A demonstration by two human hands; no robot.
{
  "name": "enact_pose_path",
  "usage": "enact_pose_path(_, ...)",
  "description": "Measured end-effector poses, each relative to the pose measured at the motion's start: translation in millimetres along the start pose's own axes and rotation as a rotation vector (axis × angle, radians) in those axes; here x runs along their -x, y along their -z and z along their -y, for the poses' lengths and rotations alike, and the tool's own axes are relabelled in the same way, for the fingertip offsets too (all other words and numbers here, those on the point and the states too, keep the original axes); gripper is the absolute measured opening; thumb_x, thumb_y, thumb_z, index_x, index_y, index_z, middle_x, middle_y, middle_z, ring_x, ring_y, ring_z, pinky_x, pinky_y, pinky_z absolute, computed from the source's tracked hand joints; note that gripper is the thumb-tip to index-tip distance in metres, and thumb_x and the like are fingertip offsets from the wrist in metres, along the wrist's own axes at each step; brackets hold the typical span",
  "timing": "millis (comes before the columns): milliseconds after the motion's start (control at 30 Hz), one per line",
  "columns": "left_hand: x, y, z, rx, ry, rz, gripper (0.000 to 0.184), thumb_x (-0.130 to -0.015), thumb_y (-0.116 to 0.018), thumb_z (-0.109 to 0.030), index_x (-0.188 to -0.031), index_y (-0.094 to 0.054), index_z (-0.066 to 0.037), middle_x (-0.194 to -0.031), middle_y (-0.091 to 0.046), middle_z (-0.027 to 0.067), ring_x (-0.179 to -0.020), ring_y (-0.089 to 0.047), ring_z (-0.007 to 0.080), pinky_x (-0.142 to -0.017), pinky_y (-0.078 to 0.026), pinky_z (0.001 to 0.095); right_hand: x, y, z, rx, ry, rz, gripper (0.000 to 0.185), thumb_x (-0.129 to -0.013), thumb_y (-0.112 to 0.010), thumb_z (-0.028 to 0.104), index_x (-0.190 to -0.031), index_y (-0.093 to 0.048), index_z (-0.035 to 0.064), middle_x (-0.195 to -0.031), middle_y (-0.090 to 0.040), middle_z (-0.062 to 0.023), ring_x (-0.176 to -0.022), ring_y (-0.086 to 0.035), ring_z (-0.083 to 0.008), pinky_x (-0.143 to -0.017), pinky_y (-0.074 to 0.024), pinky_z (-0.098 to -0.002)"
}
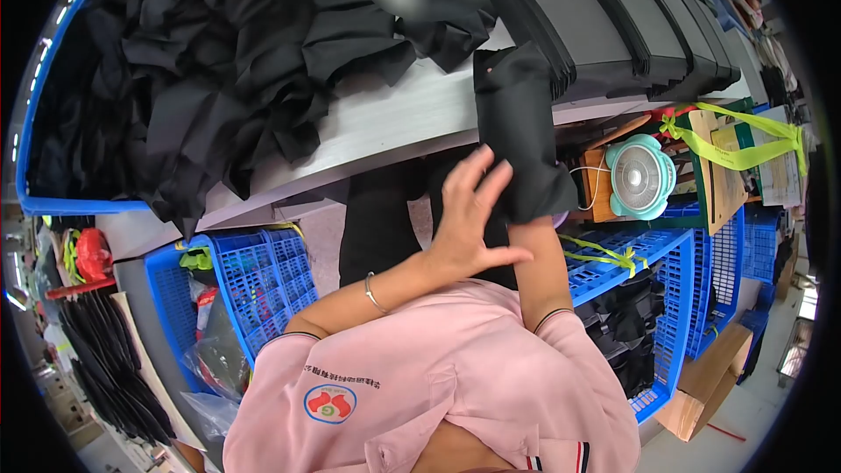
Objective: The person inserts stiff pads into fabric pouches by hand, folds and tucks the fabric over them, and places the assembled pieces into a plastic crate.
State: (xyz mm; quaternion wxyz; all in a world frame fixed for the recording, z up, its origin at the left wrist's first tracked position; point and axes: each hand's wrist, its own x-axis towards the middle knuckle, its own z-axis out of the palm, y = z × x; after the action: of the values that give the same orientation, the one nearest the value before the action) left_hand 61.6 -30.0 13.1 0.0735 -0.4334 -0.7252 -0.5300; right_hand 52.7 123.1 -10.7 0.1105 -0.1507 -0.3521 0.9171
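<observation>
A black cloth piece (pixel 519 123) encloses the right hand, hiding its fingers, so their state cannot be told. Just beside it, the left hand (pixel 469 223) has its fingers spread apart; contact is unclear. Beyond those fingertips lies a grey tabletop (pixel 385 123), with heaped black fabric (pixel 219 61) to their left and stacked black panels (pixel 587 26) farther right. A turquoise fan (pixel 642 177) stands right of the fingers, above a blue crate (pixel 674 324).
</observation>
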Motion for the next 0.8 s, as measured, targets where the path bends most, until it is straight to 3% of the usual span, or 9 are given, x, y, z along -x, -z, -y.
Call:
enact_pose_path(100, 11.1, -7.1, 6.8, -0.050, -0.017, -0.030, 0.053, -0.076, -0.083, -0.026, -0.121, -0.063, -0.007, -0.133, -0.053, 0.0168, -0.126, -0.048, 0.0360, -0.104, -0.040, 0.0431, -14.9, 1.5, -3.4, -0.011, 0.031, -0.034, 0.036, -0.097, -0.056, 0.014, -0.131, -0.052, 0.0034, -0.130, -0.055, -0.0079, -0.120, -0.053, -0.0207, -0.102, -0.0429, -0.0348)
enact_pose_path(167, 0.0, 3.8, 21.7, 0.178, 0.101, -0.051, 0.020, -0.084, -0.073, -0.010, -0.102, -0.067, -0.003, -0.107, -0.067, 0.0114, -0.104, -0.063, 0.0301, -0.090, -0.050, 0.0368, -40.7, 7.0, -7.6, -0.012, 0.061, -0.090, 0.036, -0.097, -0.056, 0.014, -0.132, -0.052, 0.0035, -0.130, -0.055, -0.0072, -0.120, -0.052, -0.0200, -0.102, -0.0425, -0.0343)
enact_pose_path(200, -10.4, 8.9, 18.6, 0.376, 0.265, -0.106, 0.009, -0.089, -0.067, -0.007, -0.095, -0.066, 0.000, -0.085, -0.066, 0.0083, -0.080, -0.064, 0.0198, -0.076, -0.051, 0.0288, -52.0, 9.2, -9.0, -0.015, 0.079, -0.114, 0.036, -0.097, -0.056, 0.014, -0.132, -0.052, 0.0035, -0.130, -0.055, -0.0068, -0.120, -0.052, -0.0196, -0.103, -0.0423, -0.0340)
enact_pose_path(233, -12.4, 16.1, 19.5, 0.539, 0.532, -0.071, 0.010, -0.094, -0.062, -0.008, -0.097, -0.064, 0.001, -0.082, -0.062, 0.0067, -0.073, -0.057, 0.0126, -0.071, -0.048, 0.0260, -66.4, 11.5, -13.2, -0.019, 0.101, -0.145, 0.036, -0.098, -0.056, 0.014, -0.132, -0.052, 0.0036, -0.130, -0.055, -0.0065, -0.120, -0.052, -0.0192, -0.103, -0.0422, -0.0337)
enact_pose_path(467, -46.8, 19.6, 49.9, 0.283, 0.433, -0.371, 0.013, -0.096, -0.058, -0.011, -0.095, -0.060, 0.001, -0.077, -0.059, 0.0091, -0.072, -0.053, 0.0115, -0.066, -0.044, 0.0276, -56.3, 8.7, -84.1, -0.014, 0.215, -0.126, 0.037, -0.099, -0.056, 0.015, -0.133, -0.050, 0.0038, -0.131, -0.054, -0.0040, -0.121, -0.051, -0.0167, -0.104, -0.0408, -0.0318)
enact_pose_path(533, -69.3, 24.8, 73.9, 0.220, 0.404, -0.455, 0.015, -0.095, -0.058, -0.013, -0.093, -0.060, 0.001, -0.076, -0.058, 0.0089, -0.070, -0.052, 0.0118, -0.064, -0.044, 0.0286, -9.3, -47.5, -72.0, 0.050, -0.044, -0.170, 0.036, -0.098, -0.055, 0.013, -0.134, -0.051, 0.0052, -0.131, -0.053, -0.0050, -0.123, -0.049, -0.0148, -0.105, -0.0401, -0.0315)
enact_pose_path(600, -84.7, 29.1, 98.9, 0.267, 0.428, -0.468, 0.018, -0.094, -0.061, -0.016, -0.089, -0.062, 0.001, -0.071, -0.059, 0.0052, -0.066, -0.052, 0.0100, -0.062, -0.044, 0.0281, 16.7, -62.4, -58.0, 0.112, 0.047, 0.133, 0.038, -0.096, -0.055, 0.008, -0.134, -0.051, 0.0053, -0.119, -0.053, -0.0028, -0.109, -0.050, -0.0114, -0.093, -0.0424, -0.0270)
enact_pose_path(667, -93.8, 37.3, 113.2, 0.269, 0.408, -0.470, 0.019, -0.093, -0.064, -0.018, -0.089, -0.064, 0.001, -0.070, -0.060, 0.0033, -0.066, -0.051, 0.0082, -0.062, -0.044, 0.0268, 39.1, -49.5, -55.2, 0.201, 0.026, 0.278, 0.050, -0.093, -0.057, 0.005, -0.140, -0.042, 0.0014, -0.132, -0.047, -0.0065, -0.118, -0.047, -0.0141, -0.100, -0.0377, -0.0303)
enact_pose_path(800, -111.4, 70.8, 152.1, 0.387, 0.486, -0.494, 0.019, -0.095, -0.063, -0.018, -0.090, -0.067, 0.000, -0.077, -0.064, -0.0009, -0.070, -0.053, 0.0034, -0.064, -0.044, 0.0209, 102.8, -37.3, -42.1, 0.372, -0.253, 0.524, 0.052, -0.096, -0.058, 0.013, -0.144, -0.040, 0.0041, -0.132, -0.054, -0.0136, -0.113, -0.061, -0.0226, -0.098, -0.0454, -0.0366)
